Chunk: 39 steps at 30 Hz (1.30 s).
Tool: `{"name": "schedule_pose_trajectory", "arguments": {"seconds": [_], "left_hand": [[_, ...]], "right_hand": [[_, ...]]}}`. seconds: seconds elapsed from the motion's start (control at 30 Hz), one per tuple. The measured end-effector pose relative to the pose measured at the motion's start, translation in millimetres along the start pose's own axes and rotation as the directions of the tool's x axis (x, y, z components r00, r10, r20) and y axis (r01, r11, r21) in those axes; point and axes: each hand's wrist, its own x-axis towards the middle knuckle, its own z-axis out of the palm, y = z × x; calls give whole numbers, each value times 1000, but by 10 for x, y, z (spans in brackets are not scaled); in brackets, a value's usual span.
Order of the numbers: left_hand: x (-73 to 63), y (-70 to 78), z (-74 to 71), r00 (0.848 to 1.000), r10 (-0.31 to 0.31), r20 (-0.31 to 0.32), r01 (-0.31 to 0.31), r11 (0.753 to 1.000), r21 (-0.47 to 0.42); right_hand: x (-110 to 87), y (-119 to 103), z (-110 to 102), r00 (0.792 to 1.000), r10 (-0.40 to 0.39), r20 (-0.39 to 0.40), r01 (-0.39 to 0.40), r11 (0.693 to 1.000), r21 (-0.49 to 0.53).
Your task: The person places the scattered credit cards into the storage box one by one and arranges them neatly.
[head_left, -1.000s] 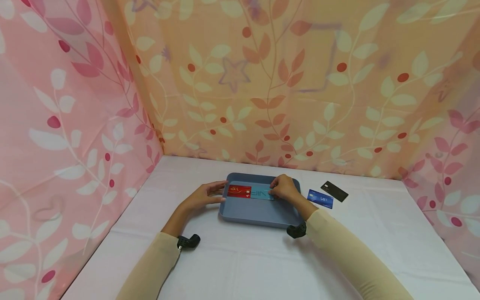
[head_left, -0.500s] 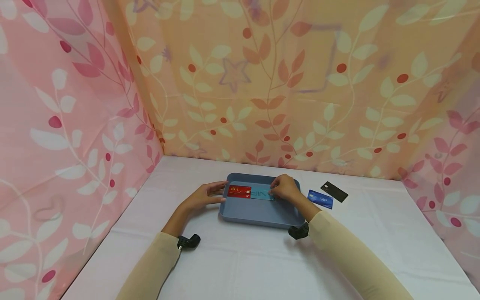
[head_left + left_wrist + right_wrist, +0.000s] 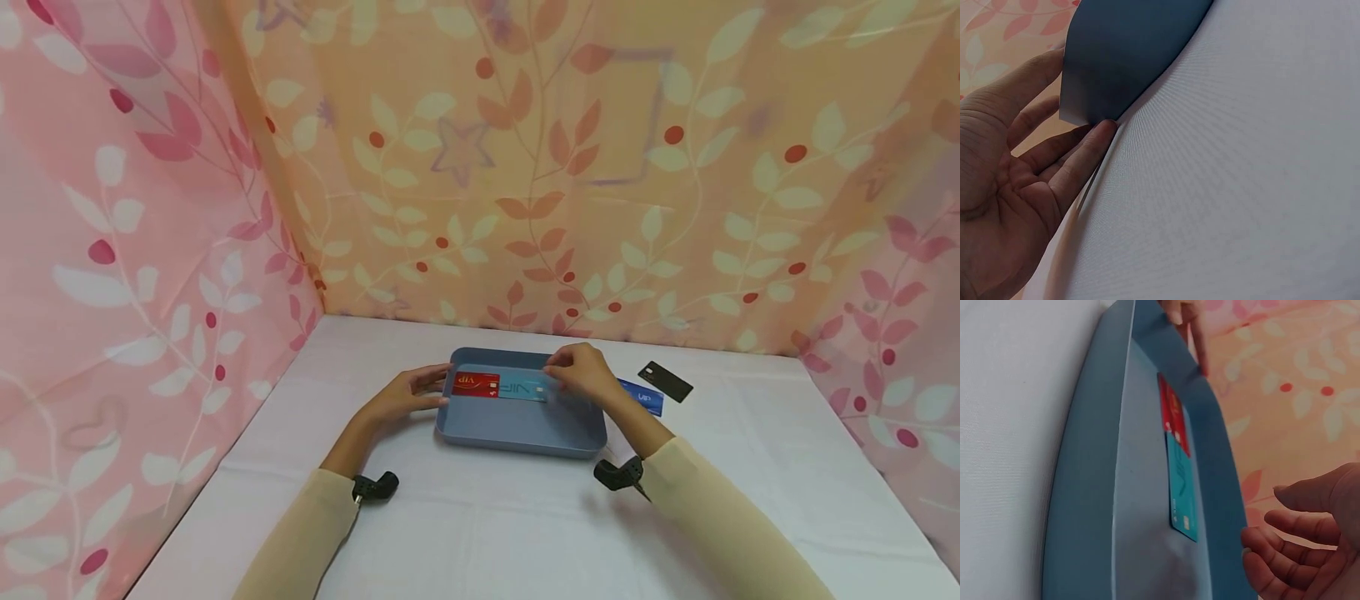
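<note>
A shallow blue-grey tray (image 3: 517,427) lies on the white table. Inside it a red VIP card (image 3: 472,384) and a teal VIP card (image 3: 521,388) lie end to end along the far side. The left hand (image 3: 402,395) touches the tray's left wall from outside with its fingers stretched out; the left wrist view shows the fingertips against that wall. Over the tray's right part hovers the right hand (image 3: 587,375). Its fingers are loosely bent and hold nothing, apart from the teal card (image 3: 1182,487) in the right wrist view.
Right of the tray lie a blue VIP card (image 3: 648,400), partly hidden behind the right forearm, and a black card (image 3: 666,380). Floral cloth (image 3: 525,167) hangs behind the table and at both sides.
The right hand has let go of the teal card and lifted slightly up and right. Both cards stay in the tray. The left hand has kept its place at the tray's wall.
</note>
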Motion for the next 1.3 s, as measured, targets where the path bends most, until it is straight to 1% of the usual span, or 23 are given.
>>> {"name": "schedule_pose_trajectory", "arguments": {"seconds": [0.27,0.43,0.53,0.67,0.77,0.9,1.07,1.3], "left_hand": [[-23,12,4,1000,-11,-8,11,1000,7],[-30,15,-1,1000,-22,-7,22,1000,3],[-28,14,0,1000,-23,-2,23,1000,5],[-9,13,5,1000,-6,6,6,1000,16],[1,20,6,1000,-8,2,8,1000,22],[7,20,7,1000,-9,1,9,1000,21],[7,17,6,1000,11,13,-11,1000,15],[4,14,4,1000,11,14,-11,1000,17]], "right_hand": [[-261,-80,-178,1000,8,-21,-7,999,50],[-428,-105,-278,999,-7,-33,9,997,71],[-528,-107,-340,999,-18,-40,20,998,66],[-647,-95,-424,998,-34,-56,37,998,52],[-729,-79,-481,997,-35,-64,38,999,39],[-834,-50,-539,997,-26,-69,28,999,27],[-959,-15,-602,996,-4,-84,6,1000,26],[-1104,40,-695,995,10,-99,-9,1000,7]]}}
